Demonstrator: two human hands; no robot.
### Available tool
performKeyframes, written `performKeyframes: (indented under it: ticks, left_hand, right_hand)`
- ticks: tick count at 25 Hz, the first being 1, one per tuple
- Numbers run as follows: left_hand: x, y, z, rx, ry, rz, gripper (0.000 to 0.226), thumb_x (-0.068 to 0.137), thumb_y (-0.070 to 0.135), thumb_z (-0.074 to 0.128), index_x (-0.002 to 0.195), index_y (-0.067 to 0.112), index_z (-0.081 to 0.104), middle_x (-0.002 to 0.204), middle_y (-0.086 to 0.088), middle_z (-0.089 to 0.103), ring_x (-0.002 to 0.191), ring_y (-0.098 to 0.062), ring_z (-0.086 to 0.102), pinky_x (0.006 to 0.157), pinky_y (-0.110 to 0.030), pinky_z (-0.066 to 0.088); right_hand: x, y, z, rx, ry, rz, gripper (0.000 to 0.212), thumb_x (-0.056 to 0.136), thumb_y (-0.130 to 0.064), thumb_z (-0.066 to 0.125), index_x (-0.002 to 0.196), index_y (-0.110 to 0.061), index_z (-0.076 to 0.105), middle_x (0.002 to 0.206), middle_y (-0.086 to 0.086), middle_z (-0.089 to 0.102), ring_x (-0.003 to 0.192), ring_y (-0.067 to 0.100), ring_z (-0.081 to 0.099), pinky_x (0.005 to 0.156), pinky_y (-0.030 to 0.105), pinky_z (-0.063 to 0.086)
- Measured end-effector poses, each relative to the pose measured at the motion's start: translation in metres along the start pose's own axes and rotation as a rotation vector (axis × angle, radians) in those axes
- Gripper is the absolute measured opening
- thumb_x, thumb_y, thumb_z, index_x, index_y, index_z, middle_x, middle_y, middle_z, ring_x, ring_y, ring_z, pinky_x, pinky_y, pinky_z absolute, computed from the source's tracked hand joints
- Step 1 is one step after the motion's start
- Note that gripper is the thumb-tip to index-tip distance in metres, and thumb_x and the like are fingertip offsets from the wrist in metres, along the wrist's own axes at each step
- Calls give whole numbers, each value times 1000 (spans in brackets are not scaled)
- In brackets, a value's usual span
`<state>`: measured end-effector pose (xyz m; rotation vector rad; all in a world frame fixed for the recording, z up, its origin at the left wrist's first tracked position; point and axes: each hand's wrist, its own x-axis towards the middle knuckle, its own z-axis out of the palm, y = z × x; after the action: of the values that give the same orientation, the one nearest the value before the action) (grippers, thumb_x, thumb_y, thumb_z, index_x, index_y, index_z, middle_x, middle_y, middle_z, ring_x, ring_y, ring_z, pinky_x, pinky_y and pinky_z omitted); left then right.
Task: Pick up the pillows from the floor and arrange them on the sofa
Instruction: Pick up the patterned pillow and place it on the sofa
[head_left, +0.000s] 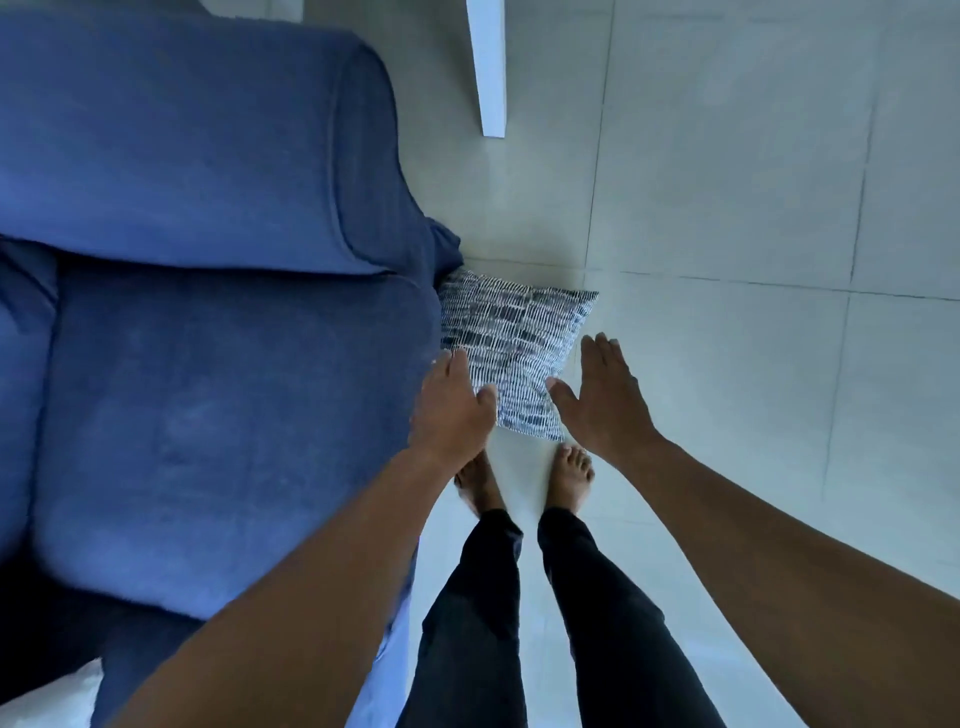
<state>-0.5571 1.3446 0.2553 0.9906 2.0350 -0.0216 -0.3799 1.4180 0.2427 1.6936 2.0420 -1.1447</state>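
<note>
Head view: patterned pillow (511, 353) lies flat on the tiled floor (727, 364), tucked against the blue sofa (208, 364) front corner, straight ahead of the bare feet. Left hand (452, 410) and right hand (605, 400) flank its near end, fingers spread, holding nothing. Pillow sits between the palms, long axis running away from the person. Both look equally near; contact can't be told.

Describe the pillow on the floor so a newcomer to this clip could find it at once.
Start at the blue sofa filling the left. On the pale tiled floor beside its seat edge lies the pillow, ahead of the bare feet. It alone carries a navy-and-white dashed print.
</note>
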Motion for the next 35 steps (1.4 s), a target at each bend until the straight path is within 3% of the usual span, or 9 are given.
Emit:
performKeyframes:
  ticks: [6, 17, 20, 22, 24, 26, 28, 30, 35]
  left_hand:
    - [142, -31, 91, -76, -15, -145, 69, 110, 32, 46, 168, 3, 23, 176, -18, 27, 162, -34, 28, 128, -46, 28]
    - [324, -93, 177, -386, 378, -618, 55, 114, 26, 39, 162, -1, 37, 170, -20, 39, 156, -35, 37, 121, -33, 27]
    - [349, -104, 187, -508, 449, -720, 59, 115, 29, 38, 165, -2, 31, 172, -21, 35, 159, -35, 32, 123, -32, 23]
    - [354, -109, 195, -578, 410, -689, 57, 113, 26, 42, 162, -2, 36, 169, -20, 41, 155, -35, 38, 119, -30, 28]
    - [351, -111, 199, -594, 331, -640, 55, 108, 33, 47, 151, -1, 55, 157, -19, 58, 142, -35, 55, 111, -34, 43]
    - [336, -105, 193, -538, 252, -652, 60, 101, 48, 50, 135, 3, 69, 134, -18, 73, 119, -36, 70, 84, -37, 56]
    - [314, -87, 185, -598, 182, -652, 57, 100, 48, 52, 131, 3, 70, 106, -16, 75, 85, -32, 70, 57, -28, 39]
    - [284, -66, 173, -664, 128, -657, 55, 101, 42, 54, 133, -1, 68, 86, -18, 65, 57, -21, 45, 51, -28, 24]
    - [195, -15, 122, -749, 77, -591, 33, 103, 33, 55, 119, 5, 63, 81, -3, 46, 59, -17, 37, 53, -31, 24]
  right_hand:
    - [123, 55, 90, 4, -7, 24, 78, 104, -42, 50, 161, -1, 16, 171, 21, 15, 159, 35, 8, 126, 50, 17]
    - [267, 124, 206, 262, -7, 259, 96, 94, -59, 58, 163, -9, 14, 169, 12, 23, 153, 36, 27, 120, 48, 26]
    - [286, 139, 227, 493, 15, 410, 111, 73, -79, 67, 157, -17, 29, 158, 9, 46, 143, 34, 45, 118, 50, 35]
    - [292, 145, 235, 673, 65, 482, 113, 52, -89, 73, 137, -18, 51, 132, 3, 67, 116, 28, 65, 105, 46, 49]
    - [291, 144, 232, 801, 69, 524, 85, 57, -79, 80, 110, -17, 58, 100, -4, 67, 80, 14, 61, 82, 33, 50]
    - [283, 141, 217, 863, 97, 536, 51, 72, -58, 84, 95, -20, 59, 84, -6, 62, 68, 9, 54, 67, 27, 43]
    - [271, 137, 198, 894, 126, 535, 48, 66, -53, 86, 92, -16, 68, 80, -4, 69, 63, 13, 58, 63, 29, 45]
    - [250, 136, 167, 884, 167, 538, 60, 56, -53, 87, 99, -13, 74, 80, 0, 75, 61, 18, 63, 63, 30, 48]
    - [183, 120, 65, 927, 186, 467, 34, 79, -21, 85, 109, -13, 70, 85, 0, 71, 64, 14, 61, 59, 25, 48]
